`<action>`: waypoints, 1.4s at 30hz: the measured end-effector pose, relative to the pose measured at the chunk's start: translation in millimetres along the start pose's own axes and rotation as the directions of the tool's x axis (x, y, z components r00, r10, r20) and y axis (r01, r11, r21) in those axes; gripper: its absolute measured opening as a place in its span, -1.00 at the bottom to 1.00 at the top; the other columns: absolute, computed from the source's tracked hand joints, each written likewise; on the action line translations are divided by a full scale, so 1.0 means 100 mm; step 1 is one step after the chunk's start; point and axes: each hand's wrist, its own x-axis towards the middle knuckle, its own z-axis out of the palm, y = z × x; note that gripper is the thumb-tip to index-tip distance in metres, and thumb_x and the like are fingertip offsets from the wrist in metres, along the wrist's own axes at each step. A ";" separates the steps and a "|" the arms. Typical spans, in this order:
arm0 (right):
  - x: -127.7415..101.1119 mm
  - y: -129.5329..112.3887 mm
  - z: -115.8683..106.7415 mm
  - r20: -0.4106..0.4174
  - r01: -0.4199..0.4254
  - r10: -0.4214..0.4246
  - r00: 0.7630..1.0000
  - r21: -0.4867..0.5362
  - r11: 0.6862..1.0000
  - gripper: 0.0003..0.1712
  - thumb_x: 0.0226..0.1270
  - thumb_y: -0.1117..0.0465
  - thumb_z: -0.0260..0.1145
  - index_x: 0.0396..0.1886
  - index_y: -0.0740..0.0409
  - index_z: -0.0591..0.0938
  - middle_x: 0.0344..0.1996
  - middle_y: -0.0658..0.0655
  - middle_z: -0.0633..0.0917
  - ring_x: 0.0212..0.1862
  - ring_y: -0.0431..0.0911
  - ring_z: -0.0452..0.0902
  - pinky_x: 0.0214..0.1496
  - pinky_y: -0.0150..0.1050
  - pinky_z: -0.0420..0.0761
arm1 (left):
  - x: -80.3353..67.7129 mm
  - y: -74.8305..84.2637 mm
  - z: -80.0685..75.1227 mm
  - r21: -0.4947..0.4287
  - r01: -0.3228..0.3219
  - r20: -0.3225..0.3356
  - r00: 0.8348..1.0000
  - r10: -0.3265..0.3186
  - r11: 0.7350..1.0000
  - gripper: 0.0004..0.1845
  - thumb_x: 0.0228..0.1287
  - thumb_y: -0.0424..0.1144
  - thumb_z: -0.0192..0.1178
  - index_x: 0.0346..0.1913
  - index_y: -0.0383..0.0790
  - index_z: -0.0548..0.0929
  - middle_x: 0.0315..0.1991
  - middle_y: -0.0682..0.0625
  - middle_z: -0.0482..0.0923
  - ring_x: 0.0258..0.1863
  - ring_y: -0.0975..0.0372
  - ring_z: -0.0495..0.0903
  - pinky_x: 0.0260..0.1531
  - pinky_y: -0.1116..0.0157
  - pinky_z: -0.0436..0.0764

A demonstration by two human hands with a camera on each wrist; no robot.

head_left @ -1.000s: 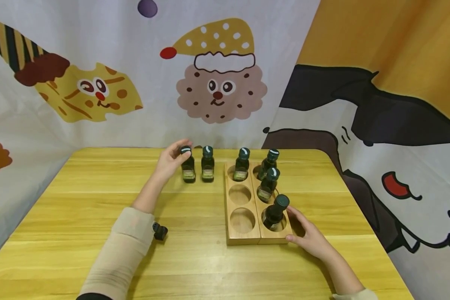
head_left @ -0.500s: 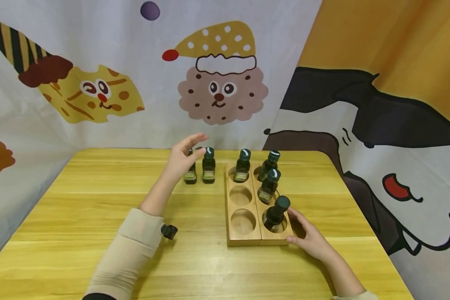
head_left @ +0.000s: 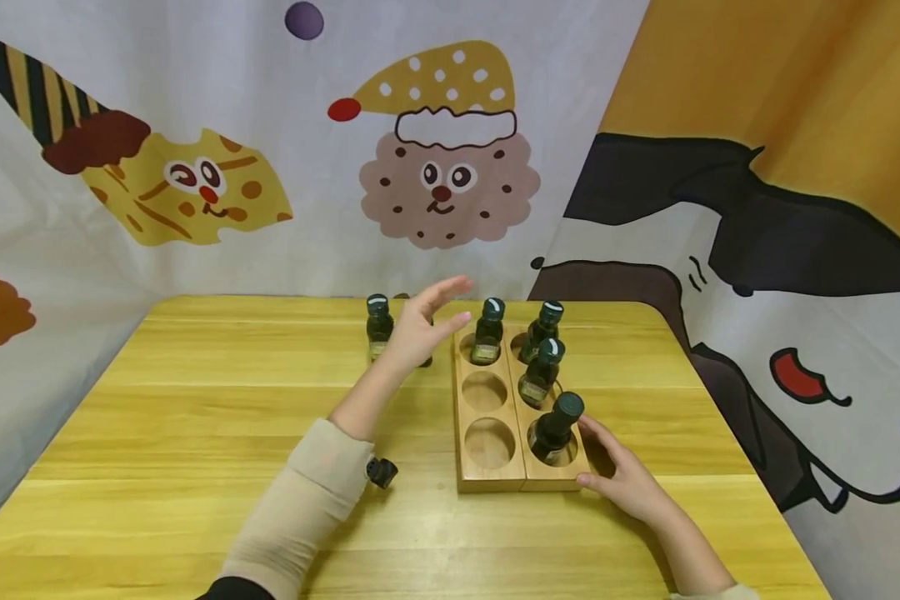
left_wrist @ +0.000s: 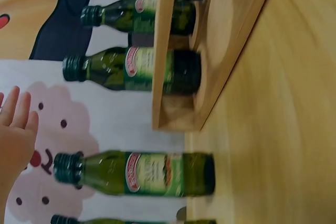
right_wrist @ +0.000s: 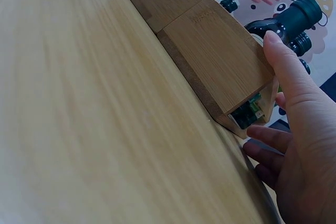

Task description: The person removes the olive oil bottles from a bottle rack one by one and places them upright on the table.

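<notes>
Left hand (head_left: 420,327), fingers spread, empty, over loose olive-oil bottle (left_wrist: 137,173) | right hand (head_left: 624,477), fingers relaxed, steadying wooden rack (head_left: 487,477) near-right corner.

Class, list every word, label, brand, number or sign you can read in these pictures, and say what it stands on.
Bottle labels: print there, too blurred to read.
Bottle labels in the wooden rack: too small to read.
Wooden rack: a faint stamped mark, unreadable.
Cartoon curtains: drawings only, no words.
Nothing legible anywhere.
</notes>
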 end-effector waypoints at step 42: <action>0.01 0.00 0.00 0.010 0.009 -0.009 1.000 0.029 1.000 -0.01 0.05 0.37 0.47 0.47 0.11 0.19 0.24 0.39 0.40 0.26 -0.44 0.17 0.22 -0.63 0.08 | 0.20 -0.79 0.44 0.053 0.293 -0.055 0.956 -0.290 0.955 -0.52 0.32 -0.10 0.22 0.29 0.03 0.49 0.09 0.03 0.54 0.10 0.23 0.48 0.09 0.22 0.47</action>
